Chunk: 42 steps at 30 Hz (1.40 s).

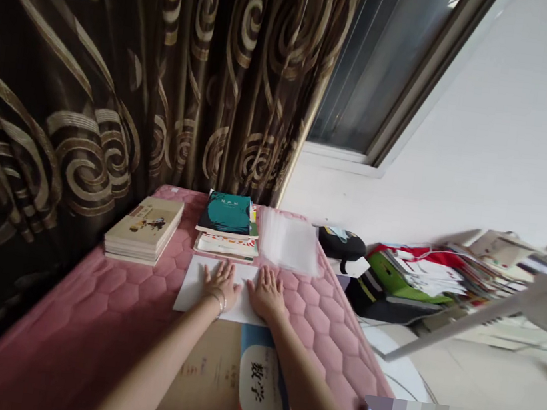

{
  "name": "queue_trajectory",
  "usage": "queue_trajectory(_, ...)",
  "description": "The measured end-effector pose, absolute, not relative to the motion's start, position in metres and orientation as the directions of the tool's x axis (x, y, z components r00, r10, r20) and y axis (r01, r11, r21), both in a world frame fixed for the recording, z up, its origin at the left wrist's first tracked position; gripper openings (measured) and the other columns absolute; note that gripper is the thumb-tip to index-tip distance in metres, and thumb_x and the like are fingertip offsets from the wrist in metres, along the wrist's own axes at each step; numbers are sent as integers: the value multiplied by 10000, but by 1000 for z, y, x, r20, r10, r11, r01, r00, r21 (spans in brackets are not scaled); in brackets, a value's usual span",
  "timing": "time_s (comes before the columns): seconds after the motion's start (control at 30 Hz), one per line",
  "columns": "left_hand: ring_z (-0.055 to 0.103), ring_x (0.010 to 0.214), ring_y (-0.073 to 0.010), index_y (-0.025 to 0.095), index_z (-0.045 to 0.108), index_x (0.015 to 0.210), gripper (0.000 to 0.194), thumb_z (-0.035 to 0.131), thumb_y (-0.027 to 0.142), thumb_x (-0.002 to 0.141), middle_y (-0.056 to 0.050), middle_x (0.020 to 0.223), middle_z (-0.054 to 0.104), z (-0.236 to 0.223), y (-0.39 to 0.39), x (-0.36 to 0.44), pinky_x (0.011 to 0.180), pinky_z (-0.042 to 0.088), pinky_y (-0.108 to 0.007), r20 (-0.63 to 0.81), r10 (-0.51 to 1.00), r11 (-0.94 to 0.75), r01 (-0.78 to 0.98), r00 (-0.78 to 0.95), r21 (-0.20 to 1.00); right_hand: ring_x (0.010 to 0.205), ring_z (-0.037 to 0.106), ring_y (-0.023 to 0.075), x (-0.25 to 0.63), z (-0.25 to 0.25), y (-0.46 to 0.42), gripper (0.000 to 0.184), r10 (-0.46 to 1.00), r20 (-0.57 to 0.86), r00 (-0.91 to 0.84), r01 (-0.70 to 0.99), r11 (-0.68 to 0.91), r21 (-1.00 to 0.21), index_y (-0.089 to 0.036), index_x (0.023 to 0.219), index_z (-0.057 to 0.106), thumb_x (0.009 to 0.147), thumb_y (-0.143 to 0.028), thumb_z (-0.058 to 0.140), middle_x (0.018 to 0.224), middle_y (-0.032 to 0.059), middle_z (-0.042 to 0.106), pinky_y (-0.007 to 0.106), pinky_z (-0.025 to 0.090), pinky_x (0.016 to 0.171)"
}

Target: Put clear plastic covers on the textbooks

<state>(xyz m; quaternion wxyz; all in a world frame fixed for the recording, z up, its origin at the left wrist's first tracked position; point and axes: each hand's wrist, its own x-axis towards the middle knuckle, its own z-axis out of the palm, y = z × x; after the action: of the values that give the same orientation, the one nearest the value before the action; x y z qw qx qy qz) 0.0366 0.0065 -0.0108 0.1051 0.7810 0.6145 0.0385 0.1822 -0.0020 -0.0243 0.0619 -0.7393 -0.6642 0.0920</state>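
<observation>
My left hand (221, 281) and my right hand (266, 293) lie flat, side by side, fingers spread, on a white sheet (193, 282) on the pink quilted surface (109, 304). A bracelet circles my left wrist. Under my forearms lies a brown book (209, 385) beside one with a blue, white and orange cover (262, 385). Beyond the sheet stands a stack of books topped by a teal one (226, 213). A clear plastic sleeve (291, 241) lies to its right.
A beige stack of books (145, 228) sits at the left by the dark swirl-patterned curtain (92, 87). A black object (341, 244) rests past the surface's right edge. Piled papers and books (436, 273) fill the floor at right. A window (387, 65) is above.
</observation>
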Motion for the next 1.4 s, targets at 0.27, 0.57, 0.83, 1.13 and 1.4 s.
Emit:
queue_trajectory(0.27,79,1435,-284,191,187,1481,658,265,457,885,-34,1559,111,-18,17,1,1095,-39,-648,-56,973,-212,965,223,154,1422,109,287,150,4,-7,615,999,-28,39,990,-42,-136,-48,1460,230,950,-388,282,1524,184,200,547,2,1107)
queue_trajectory(0.57,89,1432,-289,253,267,1462,560,259,312,906,9,1553,152,-19,16,4,1120,-19,-615,-21,977,-208,968,213,140,1430,106,197,113,-7,0,628,979,-46,-200,912,168,-375,-153,1479,208,961,-503,143,1543,81,177,448,77,1136)
queue_trajectory(0.83,74,1437,-263,174,189,1482,656,231,469,897,-62,1561,115,-10,14,-14,1114,-5,-611,-79,993,-80,989,90,123,1431,84,223,185,-11,-6,663,995,-68,78,968,-92,-235,-72,1476,178,956,-483,166,1546,115,142,482,26,1131)
queue_trajectory(1.13,78,1433,-292,85,320,1432,563,229,145,880,-156,1526,251,14,16,-25,1120,66,-602,17,975,218,971,-221,100,1429,90,240,188,-18,-4,670,997,-52,54,972,-64,-224,-55,1470,191,956,-484,183,1544,141,146,504,35,1122)
queue_trajectory(1.4,138,1428,-263,255,283,1455,601,317,410,875,-1,1545,225,-4,6,37,1128,77,-594,-20,959,-274,940,284,203,1431,78,221,188,-18,-4,662,996,-66,58,974,-71,-213,-79,1479,169,957,-486,163,1550,126,122,484,26,1125)
